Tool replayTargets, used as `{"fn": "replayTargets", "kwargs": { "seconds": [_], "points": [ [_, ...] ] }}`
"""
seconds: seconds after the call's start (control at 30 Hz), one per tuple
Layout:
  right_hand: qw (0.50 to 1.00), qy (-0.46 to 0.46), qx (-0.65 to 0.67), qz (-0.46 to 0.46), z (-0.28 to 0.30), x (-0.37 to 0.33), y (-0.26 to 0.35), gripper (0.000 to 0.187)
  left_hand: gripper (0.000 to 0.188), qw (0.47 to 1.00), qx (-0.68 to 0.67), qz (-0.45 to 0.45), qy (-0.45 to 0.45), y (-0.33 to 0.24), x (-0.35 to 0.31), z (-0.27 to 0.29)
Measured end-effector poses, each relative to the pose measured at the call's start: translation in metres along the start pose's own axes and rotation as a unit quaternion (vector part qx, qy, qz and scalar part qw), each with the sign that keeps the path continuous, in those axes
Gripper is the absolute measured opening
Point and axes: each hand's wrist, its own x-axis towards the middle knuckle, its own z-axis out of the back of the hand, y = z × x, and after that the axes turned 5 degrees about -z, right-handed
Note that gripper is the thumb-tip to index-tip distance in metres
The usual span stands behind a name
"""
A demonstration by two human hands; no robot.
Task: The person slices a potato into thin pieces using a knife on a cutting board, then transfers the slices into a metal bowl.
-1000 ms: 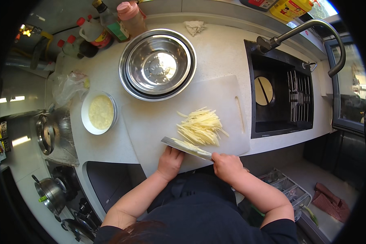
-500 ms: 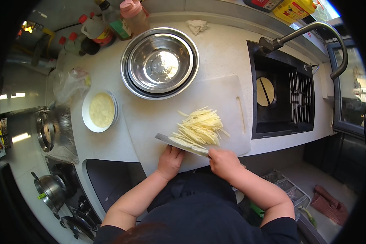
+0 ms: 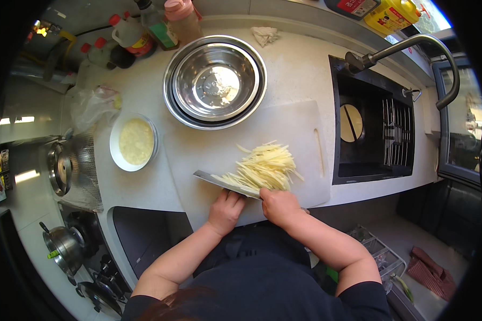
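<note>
My right hand (image 3: 281, 206) is closed round the handle of a kitchen knife (image 3: 209, 177). Its broad blade slants to the left across the near side of a heap of pale yellow strips (image 3: 268, 165) that look like potato. Right behind the blade sits my left hand (image 3: 225, 213), its fingers bent and pressed together. The blade hides those fingertips, so what they hold cannot be made out. Heap and knife are on a white cutting board (image 3: 300, 125), which reaches to the front edge of the counter.
Nested steel bowls (image 3: 168, 101) stand beyond the board. At its left is a white bowl (image 3: 115, 147) of pale yellow contents in cloudy liquid. A black sink (image 3: 353, 174) with a curved faucet (image 3: 452, 59) lies right. Several bottles (image 3: 158, 27) line the back left.
The knife and my right hand have moved to the left, and the blade tip now reaches farther past my left hand. My left hand stays in nearly the same place.
</note>
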Motion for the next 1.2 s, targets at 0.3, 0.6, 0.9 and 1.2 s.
{"fn": "replayTargets", "kwargs": {
  "seconds": [0.3,0.6,0.9,1.2],
  "points": [
    [0.999,0.040,-0.017,-0.030,0.040,-0.044,-0.019,0.009,0.029,1.000,-0.006,-0.001,-0.004,0.001,-0.001,-0.002],
    [0.999,0.042,-0.003,-0.031,0.016,-0.010,-0.003,0.010,0.025,1.000,-0.011,0.005,-0.003,0.000,0.001,-0.001],
    [0.999,0.034,-0.008,-0.023,0.013,-0.005,-0.003,0.009,0.032,0.998,-0.015,-0.004,-0.062,0.002,0.000,0.019],
    [1.000,0.010,0.000,-0.013,0.010,-0.008,-0.004,0.009,0.035,1.000,-0.019,0.017,-0.007,0.001,-0.004,0.009]
  ]
}}
